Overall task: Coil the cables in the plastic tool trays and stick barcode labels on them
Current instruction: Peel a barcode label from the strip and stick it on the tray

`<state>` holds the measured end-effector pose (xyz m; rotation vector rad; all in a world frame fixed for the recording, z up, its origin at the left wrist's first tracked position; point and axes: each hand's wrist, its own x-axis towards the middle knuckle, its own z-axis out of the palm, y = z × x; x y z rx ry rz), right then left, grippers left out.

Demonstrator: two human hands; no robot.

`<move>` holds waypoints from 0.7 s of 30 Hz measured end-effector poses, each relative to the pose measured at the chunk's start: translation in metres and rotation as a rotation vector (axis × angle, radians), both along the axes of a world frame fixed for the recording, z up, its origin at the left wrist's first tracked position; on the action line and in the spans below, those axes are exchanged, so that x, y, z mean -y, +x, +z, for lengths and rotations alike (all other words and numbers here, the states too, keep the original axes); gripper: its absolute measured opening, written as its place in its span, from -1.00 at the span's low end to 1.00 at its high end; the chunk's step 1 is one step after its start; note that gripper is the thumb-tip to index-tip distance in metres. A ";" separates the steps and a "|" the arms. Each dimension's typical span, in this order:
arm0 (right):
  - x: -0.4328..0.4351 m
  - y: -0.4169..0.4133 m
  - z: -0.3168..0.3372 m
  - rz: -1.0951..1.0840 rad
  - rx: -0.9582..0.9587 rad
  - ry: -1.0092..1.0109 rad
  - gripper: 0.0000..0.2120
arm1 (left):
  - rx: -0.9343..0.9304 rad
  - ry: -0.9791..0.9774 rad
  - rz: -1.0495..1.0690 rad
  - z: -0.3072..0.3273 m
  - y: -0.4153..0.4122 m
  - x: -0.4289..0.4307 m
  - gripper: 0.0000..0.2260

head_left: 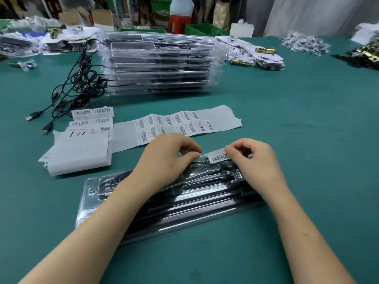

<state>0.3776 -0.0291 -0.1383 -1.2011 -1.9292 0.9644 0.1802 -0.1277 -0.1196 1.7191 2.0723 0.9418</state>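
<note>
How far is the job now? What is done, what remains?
Done: a cable lies coiled in the near tray. In hand: the right hand pinches a barcode label at its far edge; the left hand pinches thin cable beside it. Left: stacked trays trailing loose cables.

Bright, even, diffuse light falls from overhead; the green desk (287, 99) takes only faint, soft shadows beside the forearms (102, 222) and the stack of clear trays (158, 64); white glare streaks the stack's plastic and the ridges of the near tray (184, 212). Wide-angle distortion curves the desk's far edge and stretches the forearms toward the bottom corners; the background is soft and smeared; the barcode label (219, 157) is fairly sharp, its small print unreadable.
</note>
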 end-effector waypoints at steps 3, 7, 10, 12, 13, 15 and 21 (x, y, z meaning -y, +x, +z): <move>0.000 0.000 0.001 -0.010 0.008 -0.003 -0.84 | -0.019 0.029 0.026 -0.003 0.002 -0.001 -0.93; 0.000 0.002 0.003 0.004 0.016 -0.016 -0.86 | -0.017 0.041 0.006 -0.004 0.006 -0.001 -0.88; 0.000 0.002 0.004 0.018 0.031 -0.020 -0.86 | -0.025 0.033 -0.020 -0.003 0.010 -0.001 -0.84; -0.001 0.002 0.004 0.025 0.031 -0.022 -0.86 | -0.034 0.029 -0.030 -0.003 0.014 -0.001 -0.83; -0.001 0.003 0.004 0.028 0.030 -0.023 -0.86 | -0.041 0.030 -0.034 -0.003 0.016 -0.001 -0.84; -0.001 0.003 0.004 0.034 0.029 -0.020 -0.85 | -0.049 0.035 -0.041 -0.004 0.020 -0.001 -0.87; 0.000 0.003 0.004 0.034 0.041 -0.003 -0.85 | -0.059 0.045 -0.022 -0.010 0.026 -0.001 -0.91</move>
